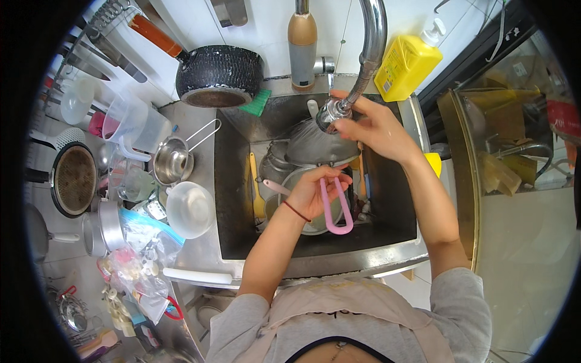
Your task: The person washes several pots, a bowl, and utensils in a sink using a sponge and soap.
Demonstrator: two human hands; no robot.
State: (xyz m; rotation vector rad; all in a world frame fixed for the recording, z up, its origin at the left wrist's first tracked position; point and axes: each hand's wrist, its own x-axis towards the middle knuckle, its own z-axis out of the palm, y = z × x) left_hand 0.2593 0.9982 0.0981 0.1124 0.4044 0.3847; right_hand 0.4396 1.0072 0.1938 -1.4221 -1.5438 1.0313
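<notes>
Over the steel sink [381, 245], my left hand [315, 193] holds a mesh strainer [317, 145] by its pink looped handle [348, 222]; the bowl of the strainer points away from me. My right hand [379, 129] grips the metal spray head [330, 115] of the faucet, with the thumb and fingers around it. Water sprays from it onto the strainer. Below, in the sink, lie a yellow spatula [258, 204], a pink-handled utensil [276, 186] and bowls partly hidden by my left hand and the strainer.
A black saucepan [220, 75] stands at the sink's back left corner beside a green scouring pad [256, 103]. A yellow pump bottle [406, 68] stands at the back right. On the left counter are a small steel pot [170, 161], a translucent plastic cup [190, 209] and measuring jugs [136, 120].
</notes>
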